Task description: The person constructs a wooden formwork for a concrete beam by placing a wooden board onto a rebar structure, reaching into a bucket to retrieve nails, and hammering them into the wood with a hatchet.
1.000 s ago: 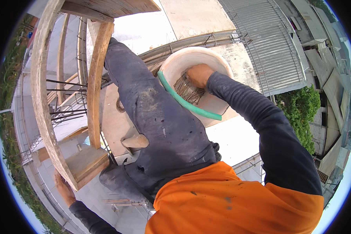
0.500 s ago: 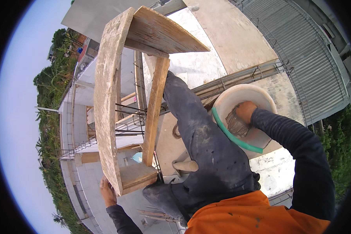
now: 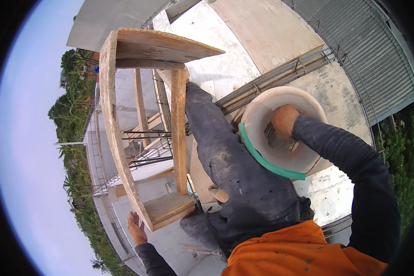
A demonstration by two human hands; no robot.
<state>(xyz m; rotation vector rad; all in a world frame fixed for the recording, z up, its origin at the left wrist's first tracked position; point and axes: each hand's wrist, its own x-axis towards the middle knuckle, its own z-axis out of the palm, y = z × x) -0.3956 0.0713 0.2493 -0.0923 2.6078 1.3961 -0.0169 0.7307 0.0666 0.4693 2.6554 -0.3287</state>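
Note:
My right hand [image 3: 283, 118] is down inside a pale bucket [image 3: 308, 103], fingers curled among thin wire pieces [image 3: 290, 143]; what it grips is partly hidden. A curved green hose [image 3: 262, 156] lies along the bucket's near left side, beside my dark-trousered leg [image 3: 225, 152]. At lower left, my left hand [image 3: 136, 227] has its fingers apart beside the bottom corner of a wooden frame [image 3: 112, 115] made of boards and battens, seemingly holding nothing. A short tan wooden handle [image 3: 220, 194] sticks out by my thigh.
Rebar [image 3: 147, 135] passes behind the frame, and a rebar cage [image 3: 285, 69] runs between plywood panels [image 3: 257, 32] beyond the bucket. A corrugated metal roof [image 3: 372, 50] is at upper right. At left, white walls [image 3: 112, 216] lie below, with trees and sky beyond.
My left hand's fingers have loosened from the frame's edge and spread. My right hand stays in the bucket, shifting slightly. The whole view has turned and shifted as my head moved.

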